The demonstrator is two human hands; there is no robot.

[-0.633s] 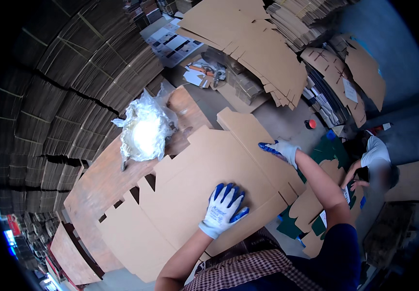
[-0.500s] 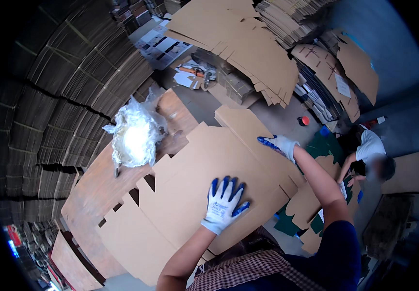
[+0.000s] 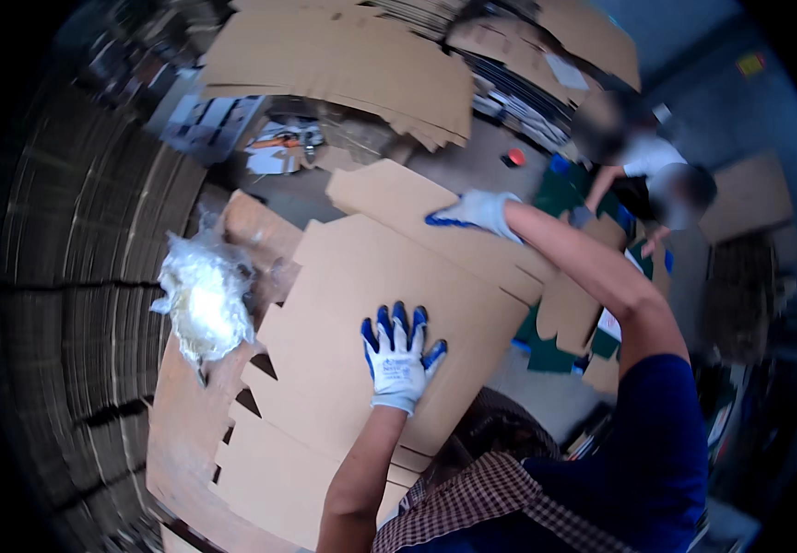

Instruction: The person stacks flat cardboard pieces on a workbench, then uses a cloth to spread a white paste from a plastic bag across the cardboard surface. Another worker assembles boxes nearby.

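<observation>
A flat brown cardboard box blank (image 3: 324, 276) with slotted edges lies on the wooden table. My left hand (image 3: 398, 361), in a white glove with blue-coated fingers, rests on the middle of it with the fingers spread. At the blank's far-right side is a long side panel (image 3: 398, 189). My right hand (image 3: 477, 214), gloved alike, lies across the outer edge of that panel, its fingers stretched out to the left. Some of its fingers are hidden behind the hand.
Crumpled clear plastic wrap (image 3: 206, 300) lies on the wooden table (image 3: 172, 424). Tall cardboard stacks (image 3: 94, 230) line the left. More cardboard sheets (image 3: 343, 60) are piled at the back. Two people (image 3: 652, 157) bend over cardboard pieces at the right.
The view has turned, shifting the table and the far stacks leftward in the picture. Both hands stay on the cardboard. A second person's head now shows at the right.
</observation>
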